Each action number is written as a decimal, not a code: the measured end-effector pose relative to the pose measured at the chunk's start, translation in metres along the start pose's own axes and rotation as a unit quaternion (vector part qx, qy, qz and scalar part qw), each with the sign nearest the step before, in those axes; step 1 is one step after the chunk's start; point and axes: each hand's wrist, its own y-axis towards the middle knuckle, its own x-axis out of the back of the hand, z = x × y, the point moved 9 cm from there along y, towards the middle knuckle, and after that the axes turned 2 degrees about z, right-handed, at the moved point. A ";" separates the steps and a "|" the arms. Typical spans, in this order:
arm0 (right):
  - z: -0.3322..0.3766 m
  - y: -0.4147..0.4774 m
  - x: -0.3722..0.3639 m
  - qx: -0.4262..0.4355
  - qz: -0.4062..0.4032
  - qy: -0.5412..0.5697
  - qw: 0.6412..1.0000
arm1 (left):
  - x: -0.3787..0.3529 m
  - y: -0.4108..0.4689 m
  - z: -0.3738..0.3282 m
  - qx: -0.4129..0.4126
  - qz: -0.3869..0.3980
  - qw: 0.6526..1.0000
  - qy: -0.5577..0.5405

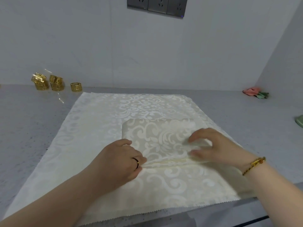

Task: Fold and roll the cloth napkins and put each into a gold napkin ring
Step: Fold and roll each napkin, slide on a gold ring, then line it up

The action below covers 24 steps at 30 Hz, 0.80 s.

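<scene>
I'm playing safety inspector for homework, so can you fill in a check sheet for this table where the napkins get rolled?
Surface: grey speckled counter, mostly under a spread cream cloth.
Job's things: folded napkin lying on the cloth; gold rings, some stacked, far left by the wall, none on a napkin yet.
Clutter: pink and green bundle far right; green thing cut off at the right edge.
Hands: left hand and right hand both grip the napkin's near part.
Cables: nothing seen.
Surroundings: pale wall with sockets up top.
</scene>
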 end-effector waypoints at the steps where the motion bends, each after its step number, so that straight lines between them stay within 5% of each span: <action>1: 0.006 -0.002 -0.016 0.018 0.051 -0.075 0.996 | -0.001 -0.001 0.000 0.002 -0.006 1.000 0.009; 3: 0.014 -0.003 -0.028 0.062 0.046 -0.203 0.976 | 0.001 -0.001 0.003 0.011 -0.019 0.999 0.030; 7: 0.032 -0.007 -0.026 0.162 -0.085 -0.319 0.930 | 0.011 -0.003 0.019 0.038 -0.042 0.998 0.022; 13: 0.058 -0.009 -0.040 0.178 -0.144 -0.334 0.914 | 0.012 -0.014 0.066 0.125 0.030 0.991 0.036; 20: 0.108 -0.001 -0.063 0.098 -0.201 -0.296 0.929 | 0.014 -0.002 -0.002 0.034 -0.024 0.996 0.073; 24: 0.124 -0.003 -0.072 0.092 -0.231 -0.266 0.931 | 0.016 -0.008 0.000 0.060 -0.006 0.995 0.085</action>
